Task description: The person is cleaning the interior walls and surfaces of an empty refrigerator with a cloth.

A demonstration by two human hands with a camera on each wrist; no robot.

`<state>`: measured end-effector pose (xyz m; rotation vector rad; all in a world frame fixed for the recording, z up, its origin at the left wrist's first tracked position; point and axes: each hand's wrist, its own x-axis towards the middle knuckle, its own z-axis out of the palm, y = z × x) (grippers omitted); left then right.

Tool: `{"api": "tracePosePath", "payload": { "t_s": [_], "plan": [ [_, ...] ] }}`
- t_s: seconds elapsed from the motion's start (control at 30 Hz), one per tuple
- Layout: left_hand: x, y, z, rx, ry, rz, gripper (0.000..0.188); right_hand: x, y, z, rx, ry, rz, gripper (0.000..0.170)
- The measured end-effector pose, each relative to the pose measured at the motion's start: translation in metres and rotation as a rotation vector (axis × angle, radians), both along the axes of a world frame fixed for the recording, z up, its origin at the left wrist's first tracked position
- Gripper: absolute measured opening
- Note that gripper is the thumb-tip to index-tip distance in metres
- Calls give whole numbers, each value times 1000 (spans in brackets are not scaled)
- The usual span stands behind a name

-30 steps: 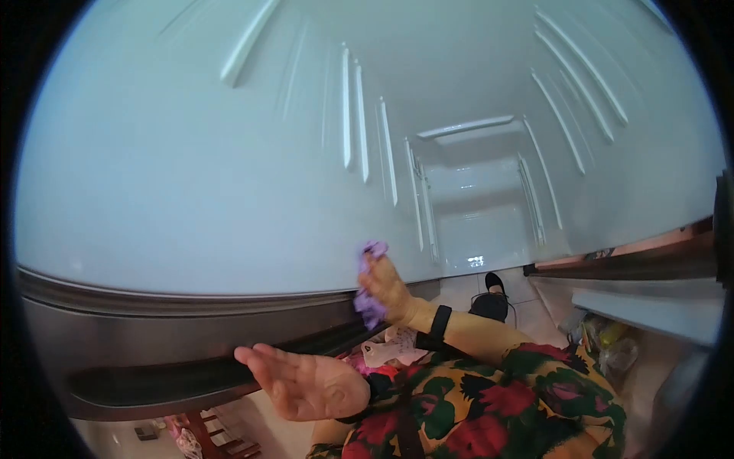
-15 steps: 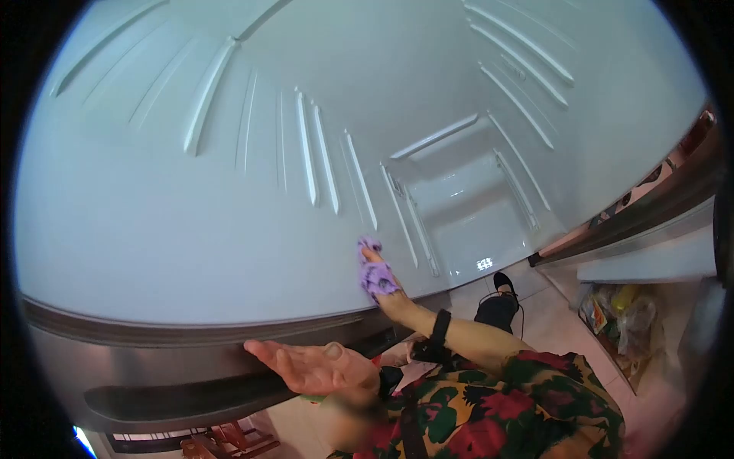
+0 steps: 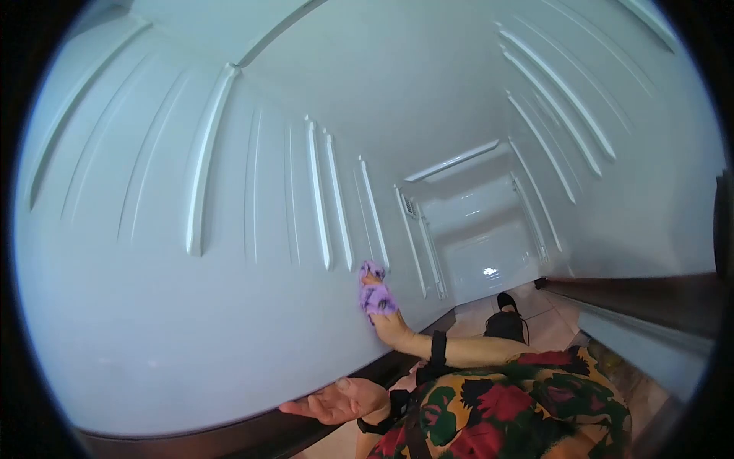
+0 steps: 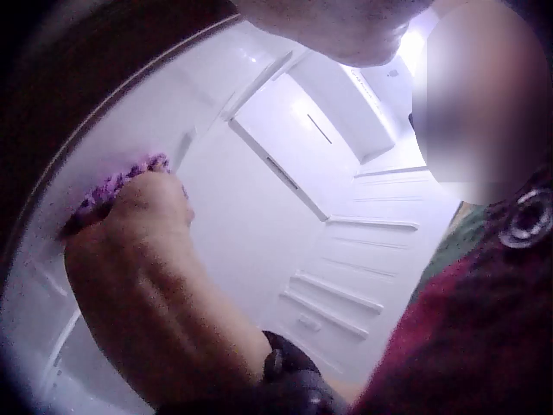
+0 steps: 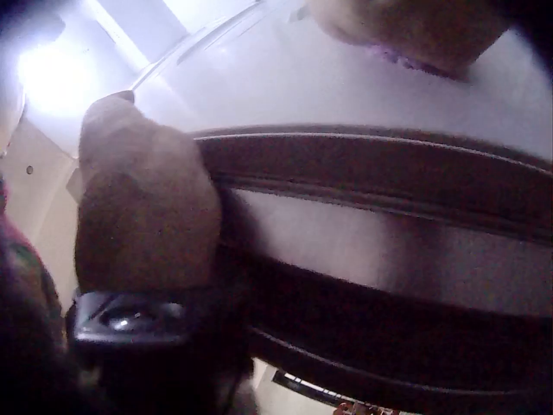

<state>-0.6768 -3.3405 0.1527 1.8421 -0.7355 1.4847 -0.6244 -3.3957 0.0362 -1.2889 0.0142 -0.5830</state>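
A purple patterned cloth (image 3: 376, 297) lies over the right hand (image 3: 388, 325), which grips it against the smooth white panel (image 3: 229, 329). In the left wrist view the same cloth (image 4: 117, 186) shows beyond the back of the right hand (image 4: 143, 212). Below and left of it in the head view, the left hand (image 3: 336, 401) is palm up with loosely extended fingers, holding nothing, near the panel's dark edge (image 3: 222, 436). The right wrist view shows the left hand (image 5: 147, 190) beside that dark edge, and part of the cloth (image 5: 402, 59) under the right hand.
Raised ribs (image 3: 317, 199) run along the white walls, with a recessed white section (image 3: 489, 252) farther down. A dark-trimmed door edge (image 3: 634, 294) stands at the right, above a pale panel (image 3: 646, 344). A black shoe (image 3: 506, 301) is on the tiled floor.
The head view has shifted, showing more of the ribbed white wall and less of the dark door front. The cloth and right hand sit farther onto the panel; the left hand is lower in view.
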Motion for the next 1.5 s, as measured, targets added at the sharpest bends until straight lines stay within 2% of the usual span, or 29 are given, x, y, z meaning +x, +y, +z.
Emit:
{"api": "tracePosePath", "payload": {
  "t_s": [0.07,0.1,0.17,0.23,0.4,0.47,0.5,0.57,0.67,0.73,0.77,0.83,0.93,1.0,1.07,1.1,1.17,1.2,1.27,1.3,1.37,1.43,1.5],
  "plan": [
    [6,-7,-3,-82,-59,47,34,10,-4,14,305,117,125,45],
    [6,-7,-3,-60,-70,77,34,25,-9,17,372,90,140,45],
    [6,-7,-4,-12,-93,145,32,64,-19,21,351,38,77,44],
    [7,-4,-6,37,-97,209,30,103,-35,17,386,84,123,43],
    [5,3,-13,153,-123,357,27,215,-63,-17,283,17,-8,37],
    [5,7,-17,196,-143,413,25,236,-88,-21,-32,337,103,31],
    [4,8,-19,215,-150,441,25,249,-92,-33,-31,338,108,31],
    [4,12,-23,254,-167,492,24,263,-92,-58,-253,358,-26,29],
    [1,15,-31,304,-191,557,22,223,-76,-71,-214,269,-1,29],
    [2,18,-32,330,-209,594,21,173,-57,-80,-64,253,75,33],
    [3,19,-34,346,-216,606,21,147,-41,-92,-112,156,-2,39],
    [4,23,-36,368,-236,628,20,95,-32,-78,-197,87,-32,43],
    [0,29,-39,405,-281,674,20,94,-40,-79,-291,23,-55,43],
    [-2,35,-41,428,-313,699,20,137,-48,-103,-222,52,29,41],
    [-8,40,-43,450,-343,727,20,200,-64,-112,-325,3,-76,39],
    [-12,43,-44,464,-363,745,20,226,-70,-108,-256,102,-94,34],
    [-15,46,-45,475,-378,763,20,231,-123,-18,41,712,291,30],
    [-15,45,-42,469,-389,768,20,244,-131,-10,37,699,292,30],
    [-13,37,-30,420,-234,672,20,260,-136,0,245,341,144,28],
    [-11,30,-24,395,-154,625,22,261,-131,15,239,336,152,28],
    [-7,22,-13,352,13,516,27,265,-111,47,77,229,35,26],
    [6,11,-11,298,-75,552,24,270,-66,15,-45,-17,-407,26],
    [13,5,-14,227,-167,583,22,204,-67,21,15,63,15,28]
  ]
}}
